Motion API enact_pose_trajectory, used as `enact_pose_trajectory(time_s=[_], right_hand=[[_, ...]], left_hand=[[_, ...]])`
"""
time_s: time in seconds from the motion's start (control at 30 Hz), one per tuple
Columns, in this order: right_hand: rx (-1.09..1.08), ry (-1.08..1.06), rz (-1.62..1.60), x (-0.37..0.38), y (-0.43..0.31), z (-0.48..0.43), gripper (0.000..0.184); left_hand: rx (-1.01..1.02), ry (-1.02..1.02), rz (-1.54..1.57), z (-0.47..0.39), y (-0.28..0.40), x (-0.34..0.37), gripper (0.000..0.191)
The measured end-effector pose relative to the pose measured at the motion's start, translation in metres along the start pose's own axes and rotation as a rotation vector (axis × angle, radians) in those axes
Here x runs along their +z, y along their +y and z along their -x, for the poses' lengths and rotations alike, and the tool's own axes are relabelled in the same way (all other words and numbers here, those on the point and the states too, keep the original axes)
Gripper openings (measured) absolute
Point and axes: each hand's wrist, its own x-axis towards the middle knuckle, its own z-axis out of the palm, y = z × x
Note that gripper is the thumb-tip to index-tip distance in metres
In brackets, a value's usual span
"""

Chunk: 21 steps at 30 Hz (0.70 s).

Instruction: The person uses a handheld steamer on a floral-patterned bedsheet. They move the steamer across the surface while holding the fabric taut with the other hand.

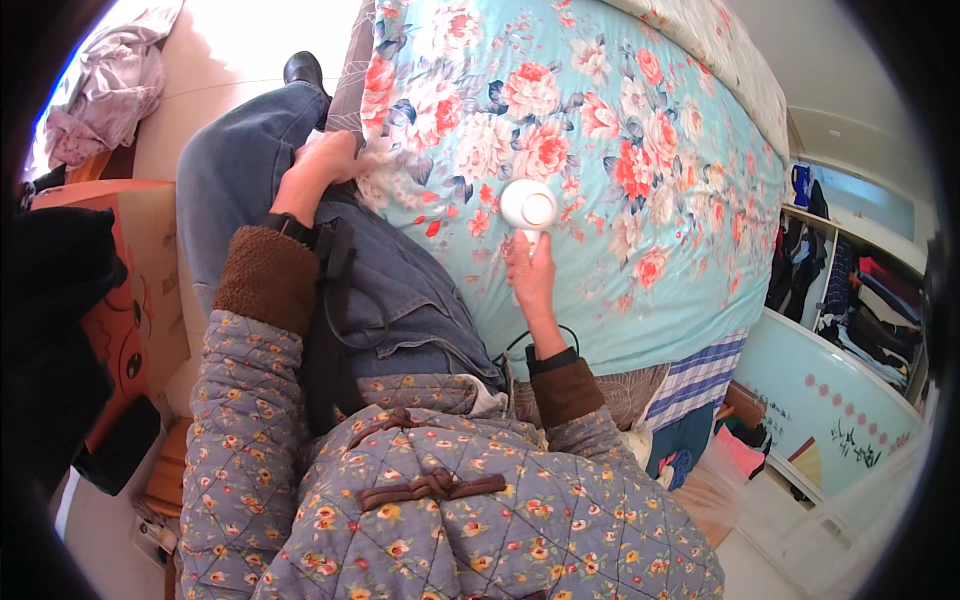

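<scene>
A floral turquoise bed sheet spreads over the bed before me. My right hand is closed around the handle of a white handheld appliance with a round head, which is over the sheet; its exact kind I cannot tell. My left hand is at the sheet's left edge, beside my jeans-clad knee. Its fingers are bent and partly blurred, and whether they pinch the cloth I cannot tell.
A red cardboard box stands left, with crumpled pale cloth above it. A blue-striped cloth hangs at the bed's near right corner. Shelves of folded clothes are at the right. A dark cord runs near my right wrist.
</scene>
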Motion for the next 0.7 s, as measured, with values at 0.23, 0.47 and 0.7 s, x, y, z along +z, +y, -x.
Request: enact_pose_trajectory(time_s=[0.23,0.47,0.7], right_hand=[[-0.433,-0.276,0.333,0.061,-0.011,0.027,0.046],[-0.347,-0.148,0.325,0.026,0.014,0.037,0.039],[0.082,0.117,0.07,-0.047,0.062,0.039,0.032]], left_hand=[[0.641,-0.011,0.365,-0.01,0.023,0.032,0.016],[0.471,-0.28,0.002,-0.026,0.014,0.062,0.016],[0.349,-0.376,-0.028,-0.03,0.022,0.058,0.02]])
